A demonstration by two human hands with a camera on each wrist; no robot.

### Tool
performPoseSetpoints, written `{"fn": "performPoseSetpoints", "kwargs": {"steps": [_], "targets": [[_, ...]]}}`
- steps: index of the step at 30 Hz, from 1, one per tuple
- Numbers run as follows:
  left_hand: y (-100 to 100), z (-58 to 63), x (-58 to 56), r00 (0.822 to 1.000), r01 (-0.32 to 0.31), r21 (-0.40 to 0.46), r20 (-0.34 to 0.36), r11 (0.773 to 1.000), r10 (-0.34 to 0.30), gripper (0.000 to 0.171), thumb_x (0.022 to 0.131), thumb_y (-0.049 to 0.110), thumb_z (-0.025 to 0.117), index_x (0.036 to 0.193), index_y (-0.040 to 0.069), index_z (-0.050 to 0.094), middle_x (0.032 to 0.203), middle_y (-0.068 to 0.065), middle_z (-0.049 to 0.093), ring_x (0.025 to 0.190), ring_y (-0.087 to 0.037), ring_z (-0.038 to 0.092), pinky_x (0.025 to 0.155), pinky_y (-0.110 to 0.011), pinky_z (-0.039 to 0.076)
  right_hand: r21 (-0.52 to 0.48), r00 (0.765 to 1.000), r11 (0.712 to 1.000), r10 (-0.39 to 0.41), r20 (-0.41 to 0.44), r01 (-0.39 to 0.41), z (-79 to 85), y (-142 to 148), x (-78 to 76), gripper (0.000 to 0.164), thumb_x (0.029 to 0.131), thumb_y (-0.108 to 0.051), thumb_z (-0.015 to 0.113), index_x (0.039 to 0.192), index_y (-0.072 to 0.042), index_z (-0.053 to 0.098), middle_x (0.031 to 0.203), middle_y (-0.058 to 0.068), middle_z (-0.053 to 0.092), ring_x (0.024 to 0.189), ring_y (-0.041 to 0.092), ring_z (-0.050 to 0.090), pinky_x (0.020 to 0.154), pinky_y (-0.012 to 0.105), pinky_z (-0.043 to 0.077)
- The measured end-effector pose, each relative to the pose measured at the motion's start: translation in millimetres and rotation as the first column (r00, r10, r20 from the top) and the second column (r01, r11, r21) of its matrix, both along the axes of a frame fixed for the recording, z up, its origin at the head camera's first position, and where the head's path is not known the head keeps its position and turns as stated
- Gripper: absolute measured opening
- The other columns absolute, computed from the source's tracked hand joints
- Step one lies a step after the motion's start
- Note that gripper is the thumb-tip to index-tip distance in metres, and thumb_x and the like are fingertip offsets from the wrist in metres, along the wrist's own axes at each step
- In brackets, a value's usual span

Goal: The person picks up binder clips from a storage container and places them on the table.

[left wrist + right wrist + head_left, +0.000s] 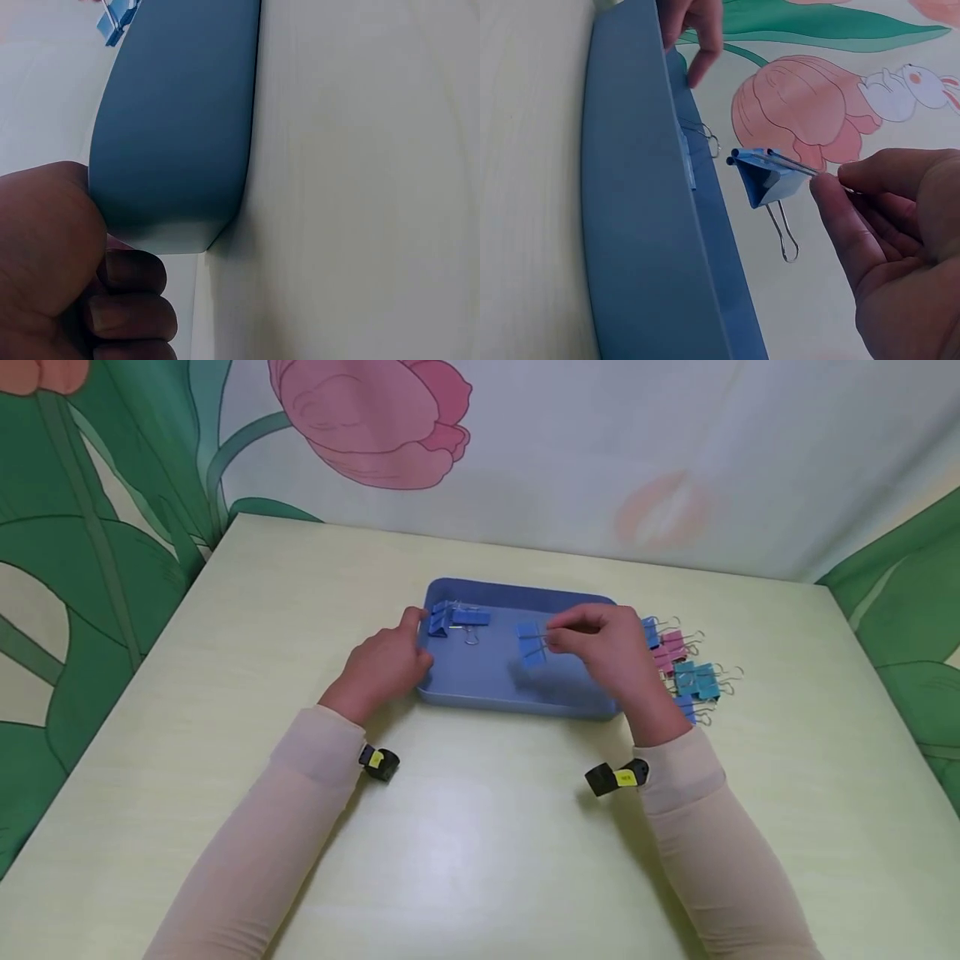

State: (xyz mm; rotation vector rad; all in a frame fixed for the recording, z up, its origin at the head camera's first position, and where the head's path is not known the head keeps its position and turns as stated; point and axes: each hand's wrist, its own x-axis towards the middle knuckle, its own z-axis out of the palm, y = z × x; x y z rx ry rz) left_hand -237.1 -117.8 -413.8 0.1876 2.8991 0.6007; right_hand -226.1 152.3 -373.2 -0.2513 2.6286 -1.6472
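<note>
My right hand (611, 643) pinches a blue binder clip (531, 644) by one wire handle, thumb against fingertips. In the right wrist view the clip (765, 176) hangs in the air with its other handle pointing down. Below it is the blue tray (517, 703). My left hand (386, 664) holds the tray at its left end. The left wrist view has the thumb against the tray's rim (169, 127) and the other fingers curled beside its outer wall. Several blue binder clips (471, 618) lie in the tray's far left corner.
Right of the tray, partly behind my right hand, lies a pile of binder clips: teal ones (696, 680), pink ones (671, 647) and blue ones. The pale table (480, 843) reaches back to a curtain (555, 468) printed with flowers.
</note>
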Motion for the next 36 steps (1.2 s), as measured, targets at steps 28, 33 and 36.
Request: {"fn": "performPoseSetpoints", "kwargs": {"steps": [28, 33, 36], "targets": [[2, 1.8, -1.1, 0.999, -0.002, 0.01, 0.037, 1.0, 0.002, 0.056, 0.089, 0.024, 0.04, 0.14, 0.015, 0.02, 0.062, -0.006, 0.046, 0.055, -0.022, 0.046, 0.046, -0.03, 0.031, -0.218, 0.978, 0.956, -0.206, -0.015, 0.198, 4.0, 80, 32.9, 0.028, 0.078, -0.019, 0.069, 0.099, 0.001, 0.066, 0.087, 0.004, 0.065, 0.076, 0.015, 0.068, 0.073, 0.021, 0.052], [2, 1.6, -1.2, 0.999, -0.004, 0.011, 0.033, 1.0, 0.004, 0.056, 0.089, 0.024, 0.04, 0.14, 0.015, 0.02, 0.062, -0.007, 0.045, 0.055, -0.022, 0.046, 0.046, -0.03, 0.032, -0.267, 0.974, 0.939, -0.227, 0.0, 0.219, 1.4, 91, 39.4, 0.03, 0.078, -0.015, 0.07, 0.099, 0.005, 0.064, 0.09, 0.004, 0.065, 0.077, 0.014, 0.068, 0.072, 0.022, 0.052], [3, 1.4, -0.9, 1.0, -0.002, 0.013, 0.027, 1.0, 0.001, 0.056, 0.089, 0.024, 0.039, 0.14, 0.015, 0.02, 0.062, -0.007, 0.045, 0.055, -0.022, 0.046, 0.046, -0.03, 0.032, -0.313, 0.976, 0.927, -0.219, 0.0, 0.208, 0.1, 97, 43.3, 0.032, 0.077, -0.013, 0.069, 0.1, 0.008, 0.062, 0.096, 0.005, 0.065, 0.083, 0.014, 0.067, 0.072, 0.024, 0.052]]}}
